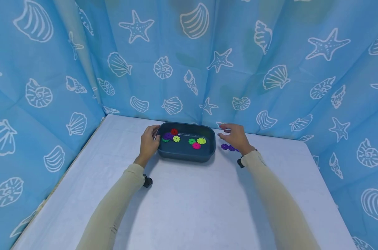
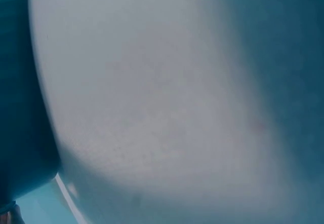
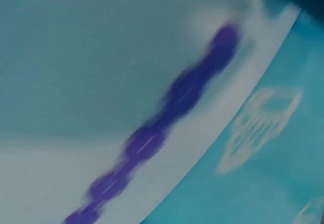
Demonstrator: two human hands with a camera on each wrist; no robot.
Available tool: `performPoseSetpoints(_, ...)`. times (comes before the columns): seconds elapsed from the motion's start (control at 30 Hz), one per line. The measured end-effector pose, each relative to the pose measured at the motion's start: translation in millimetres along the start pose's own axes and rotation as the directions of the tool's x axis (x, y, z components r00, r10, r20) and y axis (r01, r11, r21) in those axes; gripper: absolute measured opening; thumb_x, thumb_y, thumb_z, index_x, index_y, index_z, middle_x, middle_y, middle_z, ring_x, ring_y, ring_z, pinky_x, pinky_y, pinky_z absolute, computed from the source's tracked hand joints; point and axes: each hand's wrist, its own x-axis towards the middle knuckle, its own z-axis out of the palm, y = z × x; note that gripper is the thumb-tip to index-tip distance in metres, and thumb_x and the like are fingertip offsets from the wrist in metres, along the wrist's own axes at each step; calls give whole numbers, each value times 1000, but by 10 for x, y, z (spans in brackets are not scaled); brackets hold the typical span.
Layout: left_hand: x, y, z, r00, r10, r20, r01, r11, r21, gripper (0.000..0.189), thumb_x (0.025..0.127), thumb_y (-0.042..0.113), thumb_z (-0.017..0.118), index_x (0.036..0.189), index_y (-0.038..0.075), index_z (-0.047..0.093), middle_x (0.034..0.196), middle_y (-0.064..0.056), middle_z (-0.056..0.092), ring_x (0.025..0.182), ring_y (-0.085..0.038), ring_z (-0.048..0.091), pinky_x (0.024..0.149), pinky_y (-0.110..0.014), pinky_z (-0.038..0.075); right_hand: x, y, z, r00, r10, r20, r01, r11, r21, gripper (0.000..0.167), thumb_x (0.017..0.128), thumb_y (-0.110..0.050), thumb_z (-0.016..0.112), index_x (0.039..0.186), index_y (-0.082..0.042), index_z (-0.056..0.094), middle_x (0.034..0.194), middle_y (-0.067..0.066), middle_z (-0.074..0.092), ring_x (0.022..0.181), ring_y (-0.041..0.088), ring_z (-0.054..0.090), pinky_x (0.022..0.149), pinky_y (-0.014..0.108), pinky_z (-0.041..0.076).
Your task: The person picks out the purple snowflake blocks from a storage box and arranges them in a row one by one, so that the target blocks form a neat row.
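A dark teal plastic basin (image 1: 185,157) stands on the table. My left hand (image 1: 149,142) grips its left end, fingers and thumb at the rim. Several notched plastic discs lie inside: a red disc (image 1: 174,132), a purple disc (image 1: 168,136) and a pale yellow disc (image 1: 176,139) on the left, with a pink disc (image 1: 196,146), a green disc (image 1: 192,141) and a yellow disc (image 1: 201,141) on the right. Just off the right end, my right hand (image 1: 236,136) has its thumb and fingers apart, holding nothing visible. Near it lies a chain of purple discs (image 3: 147,143), partly hidden by the hand in the head view.
The table (image 1: 189,198) has a white cover. A blue curtain (image 1: 189,62) with white shells and starfish hangs behind it and along both sides. Black wrist cameras, such as the left one (image 1: 147,181), sit on both wrists.
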Motion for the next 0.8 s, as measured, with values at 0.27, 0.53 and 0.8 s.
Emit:
performPoseSetpoints(0.27, 9, -18, 5, 1000, 7, 1, -7, 1000, -5, 38, 91, -9, 58, 128, -2, 55, 128, -16, 55, 125, -25, 54, 107, -28, 45, 197, -622, 600, 975, -205, 81, 198, 976, 93, 50, 85, -14, 76, 130, 1, 59, 128, 15, 62, 115, 31, 60, 99, 42, 52)
performPoseSetpoints(0.53, 20, -52, -1, 1000, 14, -7, -14, 1000, -27, 38, 89, -10, 58, 127, -4, 55, 127, -18, 55, 124, -27, 55, 106, -28, 45, 267, -1025, 1186, 935, -320, 151, 306, 946, 110, 54, 85, -11, 75, 134, 1, 56, 131, 15, 60, 118, 28, 59, 99, 41, 52)
performPoseSetpoints(0.8, 29, -32, -9, 1000, -1, 9, 1, 1000, -13, 37, 92, -7, 58, 128, -2, 54, 129, -16, 54, 126, -24, 53, 107, -26, 43, 290, -1175, 1443, 929, -291, 229, 298, 955, 4, 59, 86, -14, 76, 139, -4, 52, 137, 11, 56, 127, 26, 52, 110, 40, 42)
